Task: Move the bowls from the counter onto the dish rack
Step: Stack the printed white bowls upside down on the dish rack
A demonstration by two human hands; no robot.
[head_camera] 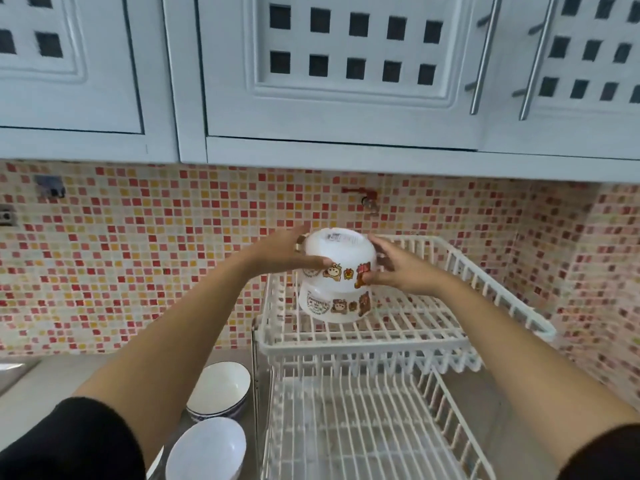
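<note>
A white bowl with cartoon stickers (341, 252) is upside down on top of a second, matching bowl (332, 306), which stands on the upper tier of the white dish rack (433, 327). My left hand (287, 252) and my right hand (394, 268) grip the top bowl from either side. Two more bowls stand on the steel counter left of the rack: a white one with a blue rim (220, 389) and a plain white one (206, 452) nearer to me.
The rack's lower tier (363, 434) holds nothing. White cabinets (343, 81) hang low above the rack. A red tap (367, 199) juts from the mosaic wall behind it. A sink edge (14, 368) shows at the far left.
</note>
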